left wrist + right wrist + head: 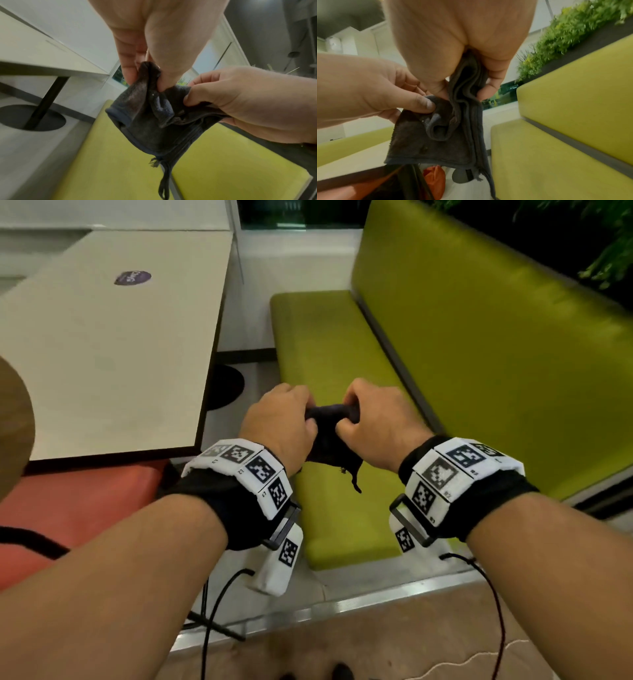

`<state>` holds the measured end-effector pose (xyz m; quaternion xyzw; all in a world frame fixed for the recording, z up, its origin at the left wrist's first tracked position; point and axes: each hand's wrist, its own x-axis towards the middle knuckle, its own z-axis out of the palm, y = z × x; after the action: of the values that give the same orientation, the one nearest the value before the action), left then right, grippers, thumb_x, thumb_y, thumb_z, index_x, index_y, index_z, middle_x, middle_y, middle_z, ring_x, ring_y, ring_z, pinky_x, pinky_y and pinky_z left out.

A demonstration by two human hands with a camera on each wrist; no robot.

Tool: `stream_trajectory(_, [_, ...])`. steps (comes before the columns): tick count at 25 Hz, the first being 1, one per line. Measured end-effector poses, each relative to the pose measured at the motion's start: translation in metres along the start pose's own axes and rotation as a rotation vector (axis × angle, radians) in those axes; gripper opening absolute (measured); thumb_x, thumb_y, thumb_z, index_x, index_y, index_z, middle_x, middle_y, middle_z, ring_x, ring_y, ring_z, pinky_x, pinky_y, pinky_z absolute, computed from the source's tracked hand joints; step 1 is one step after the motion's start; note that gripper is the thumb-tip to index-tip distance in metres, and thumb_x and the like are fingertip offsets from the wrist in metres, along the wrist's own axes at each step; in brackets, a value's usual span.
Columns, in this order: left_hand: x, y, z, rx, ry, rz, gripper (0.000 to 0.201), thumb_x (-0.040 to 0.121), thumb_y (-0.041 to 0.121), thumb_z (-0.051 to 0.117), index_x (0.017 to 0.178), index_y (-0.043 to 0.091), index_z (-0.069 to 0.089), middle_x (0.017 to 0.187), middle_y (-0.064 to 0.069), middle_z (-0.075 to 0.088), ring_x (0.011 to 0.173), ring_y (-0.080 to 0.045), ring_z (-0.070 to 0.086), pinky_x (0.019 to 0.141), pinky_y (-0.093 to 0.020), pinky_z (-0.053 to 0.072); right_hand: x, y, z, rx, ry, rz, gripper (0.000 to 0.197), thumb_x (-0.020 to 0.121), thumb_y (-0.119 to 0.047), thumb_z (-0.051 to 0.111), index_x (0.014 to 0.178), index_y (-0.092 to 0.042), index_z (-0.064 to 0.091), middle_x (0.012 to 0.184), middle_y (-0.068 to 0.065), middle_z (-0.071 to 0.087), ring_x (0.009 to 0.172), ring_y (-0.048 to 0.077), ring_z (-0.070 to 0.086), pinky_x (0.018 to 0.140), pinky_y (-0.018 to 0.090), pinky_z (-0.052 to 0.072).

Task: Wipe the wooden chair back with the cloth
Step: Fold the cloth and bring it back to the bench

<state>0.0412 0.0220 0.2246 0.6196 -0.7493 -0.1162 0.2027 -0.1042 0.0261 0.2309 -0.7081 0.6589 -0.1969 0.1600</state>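
Cloth (330,436) pinched by left hand (279,422), right hand (375,422); wrist views reveal folds.

Café seating: green bench (479,344), pedestal table (113,344).

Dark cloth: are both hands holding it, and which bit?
Yes. The left hand pinches a bunched upper corner of the dark grey cloth between thumb and fingers. The right hand grips the folded top edge, and the rest hangs loose below.

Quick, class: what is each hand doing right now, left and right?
Left hand: pinches one edge of the dark cloth between thumb and fingers.
Right hand: fingers curled round the cloth's folded part.
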Motion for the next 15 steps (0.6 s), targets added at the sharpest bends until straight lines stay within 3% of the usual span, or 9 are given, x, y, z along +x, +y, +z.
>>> stream_trajectory(3, [0.019, -0.01, 0.046, 0.027, -0.088, -0.052, 0.02, 0.088, 0.024, 0.057, 0.106, 0.02, 0.063, 0.107, -0.004, 0.057, 0.099, -0.026, 0.056, 0.08, -0.034, 0.044, 0.022, 0.037, 0.029, 0.011, -0.101, 0.023, 0.003, 0.08, -0.021, 0.056, 0.083, -0.021, 0.055, 0.076, -0.001, 0.059, 0.072, 0.024, 0.056, 0.061, 0.034, 0.046])
stream_trajectory(8, [0.04, -0.026, 0.142, -0.045, -0.28, -0.281, 0.019, 0.085, 0.022, 0.059, 0.101, 0.024, 0.069, 0.105, -0.006, 0.064, 0.096, -0.028, 0.061, 0.075, -0.032, 0.048, 0.057, 0.112, 0.084, 0.03, -0.373, 0.094, 0.011, 0.08, -0.021, 0.057, 0.085, -0.024, 0.066, 0.082, 0.0, 0.067, 0.078, 0.023, 0.063, 0.068, 0.035, 0.055])
stream_trajectory(12, [0.039, -0.033, 0.226, -0.019, -0.479, -0.38, 0.022, 0.084, 0.021, 0.057, 0.101, 0.024, 0.071, 0.104, -0.009, 0.067, 0.097, -0.03, 0.063, 0.072, -0.03, 0.048, 0.073, 0.176, 0.135, -0.019, -0.584, 0.131, 0.011, 0.081, -0.023, 0.062, 0.088, -0.023, 0.07, 0.09, 0.002, 0.068, 0.081, 0.022, 0.063, 0.069, 0.032, 0.054])
stream_trajectory(15, [0.044, -0.042, 0.271, -0.004, -0.521, -0.421, 0.024, 0.085, 0.021, 0.057, 0.105, 0.023, 0.071, 0.104, -0.01, 0.066, 0.097, -0.031, 0.062, 0.074, -0.03, 0.049, 0.082, 0.209, 0.174, -0.046, -0.612, 0.132, 0.002, 0.08, -0.024, 0.064, 0.083, -0.023, 0.064, 0.09, 0.002, 0.067, 0.08, 0.022, 0.061, 0.066, 0.03, 0.05])
